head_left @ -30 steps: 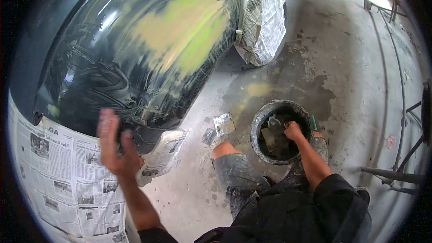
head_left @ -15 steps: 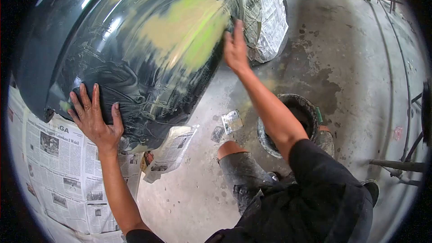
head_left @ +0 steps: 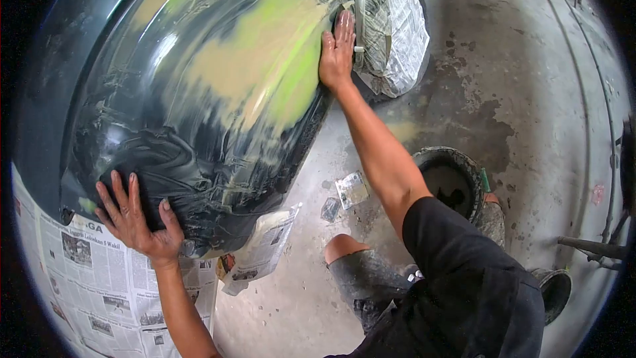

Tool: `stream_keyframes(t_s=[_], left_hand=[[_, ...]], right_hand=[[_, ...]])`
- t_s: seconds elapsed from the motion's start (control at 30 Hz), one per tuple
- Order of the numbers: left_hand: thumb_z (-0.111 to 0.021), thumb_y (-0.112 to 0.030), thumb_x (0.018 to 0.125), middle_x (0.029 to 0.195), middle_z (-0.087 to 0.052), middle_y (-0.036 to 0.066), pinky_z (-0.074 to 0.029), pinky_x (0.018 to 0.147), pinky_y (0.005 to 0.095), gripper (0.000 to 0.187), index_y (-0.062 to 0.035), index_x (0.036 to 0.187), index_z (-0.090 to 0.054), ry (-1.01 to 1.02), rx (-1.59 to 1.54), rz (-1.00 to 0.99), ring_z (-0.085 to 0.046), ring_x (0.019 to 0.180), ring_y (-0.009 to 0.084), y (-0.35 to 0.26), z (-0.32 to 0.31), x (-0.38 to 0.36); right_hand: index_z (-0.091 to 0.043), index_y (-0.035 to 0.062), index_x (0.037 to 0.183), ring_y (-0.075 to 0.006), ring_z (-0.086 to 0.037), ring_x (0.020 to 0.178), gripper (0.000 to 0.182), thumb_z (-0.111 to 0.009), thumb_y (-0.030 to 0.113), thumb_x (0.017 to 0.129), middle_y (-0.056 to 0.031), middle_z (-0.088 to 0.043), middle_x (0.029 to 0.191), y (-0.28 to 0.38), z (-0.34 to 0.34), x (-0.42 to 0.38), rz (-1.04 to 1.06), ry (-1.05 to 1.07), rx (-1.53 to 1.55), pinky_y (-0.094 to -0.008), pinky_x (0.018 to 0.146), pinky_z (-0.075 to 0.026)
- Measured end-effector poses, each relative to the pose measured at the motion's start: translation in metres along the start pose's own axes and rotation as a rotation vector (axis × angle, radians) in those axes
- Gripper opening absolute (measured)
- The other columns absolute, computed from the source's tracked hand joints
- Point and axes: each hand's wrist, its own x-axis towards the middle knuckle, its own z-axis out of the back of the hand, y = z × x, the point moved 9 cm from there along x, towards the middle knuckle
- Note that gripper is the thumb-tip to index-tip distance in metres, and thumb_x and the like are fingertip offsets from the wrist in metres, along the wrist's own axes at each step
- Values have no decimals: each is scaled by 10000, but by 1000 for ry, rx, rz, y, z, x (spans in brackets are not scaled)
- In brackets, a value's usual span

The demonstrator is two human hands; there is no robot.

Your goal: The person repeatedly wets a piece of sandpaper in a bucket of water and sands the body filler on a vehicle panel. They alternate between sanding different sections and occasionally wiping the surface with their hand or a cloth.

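Note:
A dark car body panel (head_left: 218, 46) fills the upper left, streaked with wet-looking smears and patches of beige and lime green. My left hand (head_left: 140, 225) lies with fingers spread on its lower part, just above taped-on newspaper (head_left: 86, 285). My right hand (head_left: 338, 53) rests along the panel's right edge, fingers stretched out. Beside those fingertips is a rounded part wrapped in newspaper (head_left: 397, 26). Whether anything thin lies under either palm is hidden.
On the concrete floor (head_left: 298, 311) stands a dark bucket (head_left: 450, 182) near my right arm, partly behind it. A small printed packet (head_left: 352, 189) and a dark scrap (head_left: 330, 209) lie between bucket and panel. Another black container (head_left: 553, 292) sits at lower right, below metal bars (head_left: 589, 248).
My right hand has moved up slightly and now lies on the panel's edge. My left hand stays spread on the panel, while the whole view has shifted a little.

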Motion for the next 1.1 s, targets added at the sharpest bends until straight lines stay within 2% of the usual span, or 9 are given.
stream_keyframes(t_s=[0.1,0.17,0.27,0.37,0.47,0.6,0.73,0.93,1.1], left_hand=[[-528,-326,959,1446,-525,157,-102,1190,515,466,-53,1330,-597,17,-1,-8,-359,1427,400,0,-1,1],[-521,-322,963,1443,-528,160,-106,1188,520,461,-49,1326,-598,21,8,-12,-361,1424,406,2,-1,0],[-510,-316,971,1435,-534,167,-114,1183,533,452,-39,1317,-600,29,-4,-23,-368,1416,419,3,-2,-2],[-492,-339,987,1444,-528,149,-130,1178,550,456,-50,1325,-595,27,-19,-16,-366,1419,404,5,-5,-4],[-475,-373,1000,1449,-528,121,-146,1176,557,467,-68,1336,-589,13,-29,-1,-363,1426,381,4,-4,-5],[-463,-365,1011,1451,-528,112,-149,1176,551,458,-67,1335,-591,23,8,-16,-374,1420,382,5,-4,-4],[-458,-357,1013,1450,-526,130,-156,1172,551,456,-55,1323,-601,31,12,-25,-375,1417,387,4,-6,-6],[-453,-357,1015,1446,-528,136,-161,1168,553,457,-50,1319,-603,18,23,-31,-375,1416,390,3,-3,-2],[-444,-349,1026,1442,-532,132,-151,1176,554,440,-57,1308,-613,25,14,-26,-372,1421,376,4,-5,-6]], right_hand=[[-145,-55,1538,-385,-75,1507,661,-348,266,997,-242,-117,1616,40,-2,-56,46,50,29,-472,1224,-13],[-187,-62,1527,-444,-127,1487,769,-481,250,889,-259,-205,1590,81,-12,-129,170,151,87,-534,1212,-60],[-193,-64,1523,-427,-140,1489,723,-437,238,913,-254,-211,1589,56,-10,-91,228,220,-28,-542,1209,-67],[-159,-19,1547,-369,-90,1509,617,-302,273,1023,-238,-126,1615,-9,6,12,-65,-29,12,-476,1222,-28],[-116,-18,1554,-351,-42,1517,634,-306,291,1032,-225,-60,1628,-9,2,-13,-24,-6,14,-449,1224,-7],[-61,-37,1550,-355,-3,1518,665,-305,298,1031,-232,12,1629,5,-7,-108,-8,126,53,-450,1223,0],[-80,-44,1547,-383,-23,1512,642,-300,273,1034,-246,-50,1623,-24,-2,-3,-123,-19,-8,-456,1224,-22],[-139,-76,1528,-398,-71,1504,647,-327,308,1042,-265,-94,1611,-42,0,-50,-208,-4,82,-450,1225,-52],[-163,-115,1505,-426,-128,1486,644,-327,294,1036,-302,-153,1585,-17,10,15,-227,-92,49,-445,1222,-82]])
